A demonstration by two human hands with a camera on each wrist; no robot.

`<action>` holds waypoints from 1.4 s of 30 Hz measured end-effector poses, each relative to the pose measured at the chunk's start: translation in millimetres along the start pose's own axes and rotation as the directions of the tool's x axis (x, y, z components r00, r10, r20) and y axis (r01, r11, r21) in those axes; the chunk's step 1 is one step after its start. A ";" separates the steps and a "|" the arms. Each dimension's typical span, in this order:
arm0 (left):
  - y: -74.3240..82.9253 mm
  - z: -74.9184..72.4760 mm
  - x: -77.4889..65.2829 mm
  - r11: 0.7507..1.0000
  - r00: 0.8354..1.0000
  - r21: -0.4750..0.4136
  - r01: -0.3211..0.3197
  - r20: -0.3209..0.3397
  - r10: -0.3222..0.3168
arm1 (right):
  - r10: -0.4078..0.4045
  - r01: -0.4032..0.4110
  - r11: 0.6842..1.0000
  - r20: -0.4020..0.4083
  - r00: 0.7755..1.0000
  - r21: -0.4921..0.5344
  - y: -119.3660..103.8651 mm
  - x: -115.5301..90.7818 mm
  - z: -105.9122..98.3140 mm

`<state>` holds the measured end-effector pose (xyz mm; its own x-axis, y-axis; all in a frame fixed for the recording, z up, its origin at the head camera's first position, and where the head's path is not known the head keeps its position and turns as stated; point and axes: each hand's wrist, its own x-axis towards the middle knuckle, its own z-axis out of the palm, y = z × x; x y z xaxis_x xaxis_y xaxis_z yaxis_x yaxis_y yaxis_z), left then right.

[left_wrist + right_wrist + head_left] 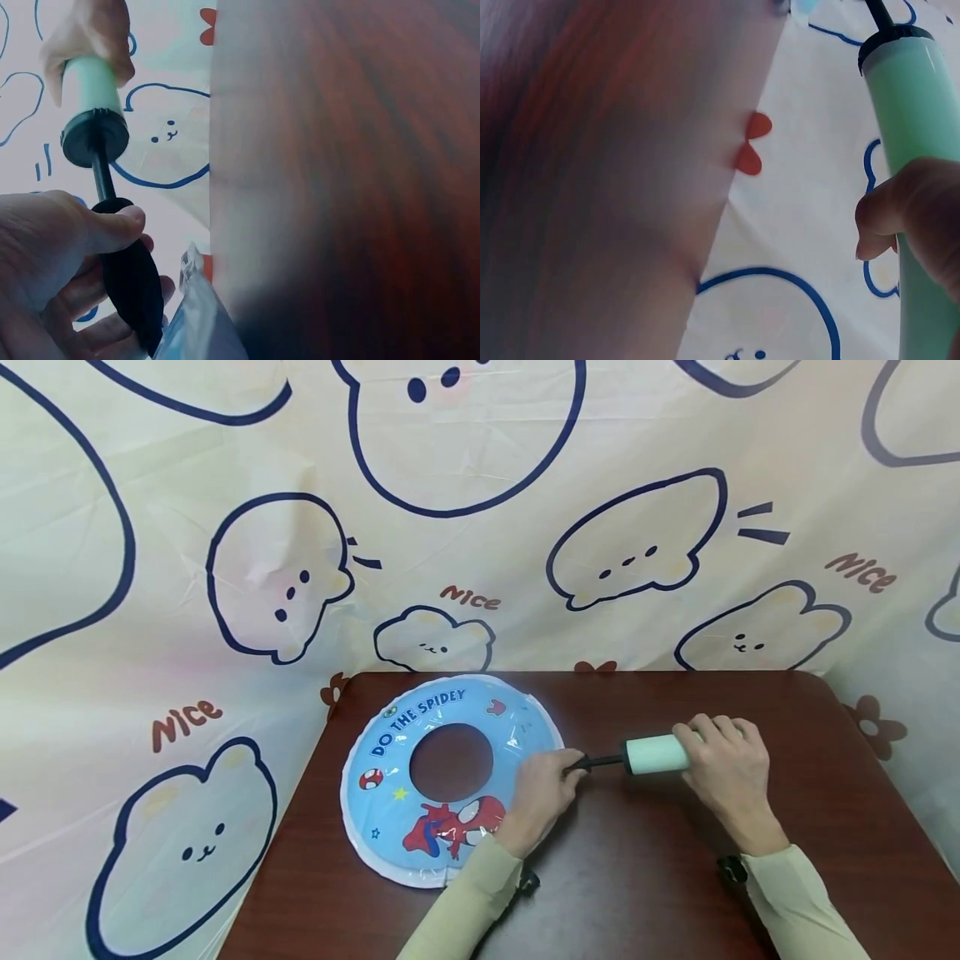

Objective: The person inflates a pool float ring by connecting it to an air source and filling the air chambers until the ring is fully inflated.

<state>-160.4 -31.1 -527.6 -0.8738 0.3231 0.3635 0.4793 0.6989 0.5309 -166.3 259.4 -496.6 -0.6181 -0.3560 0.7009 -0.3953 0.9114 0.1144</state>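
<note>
A mint-green hand pump (654,755) is held sideways above the table, part of its black rod out of the barrel. My right hand (726,768) grips the green barrel (907,97). The left hand (542,789) holds the pump's black handle (133,289), thumb on one side and fingers around the other. Beside and partly behind the left hand lies a blue swim ring (375,810) with a white rim, a red-and-blue cartoon figure and lettering. In the left wrist view, a bit of clear plastic edge (196,315) shows beside the handle. The barrel's far end is hidden by the right hand.
Everything is over a dark brown wooden table (637,893). Behind it hangs a pale cloth (510,560) printed with blue-outlined bears. Dark wrist cameras sit at the left cuff (528,883) and the right cuff (732,869).
</note>
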 end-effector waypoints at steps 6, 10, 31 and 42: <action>-2.2 -1.5 -2.1 1.000 0.999 0.018 0.026 0.022 -0.026 | 0.006 -0.007 1.000 -0.008 1.000 -0.020 16.0 -2.8 -9.9; -4.6 -2.3 -4.2 0.999 0.999 0.039 0.033 0.040 -0.035 | 0.047 -0.047 0.998 0.002 0.999 -0.031 30.5 -6.3 -17.7; 4.0 -0.6 3.5 0.982 0.987 0.099 -0.158 0.056 0.153 | -0.033 0.033 0.999 0.041 0.999 0.002 -14.1 18.3 4.0; 7.0 -0.8 6.4 0.974 0.981 0.139 -0.180 0.099 0.167 | -0.058 0.057 0.998 0.074 0.996 0.006 -33.7 22.4 18.3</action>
<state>-162.5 -24.7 -521.0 -0.7853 0.4967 0.3695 0.6123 0.7114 0.3451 -179.2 216.9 -497.7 -0.6427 -0.4224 0.6392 -0.4344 0.8881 0.1500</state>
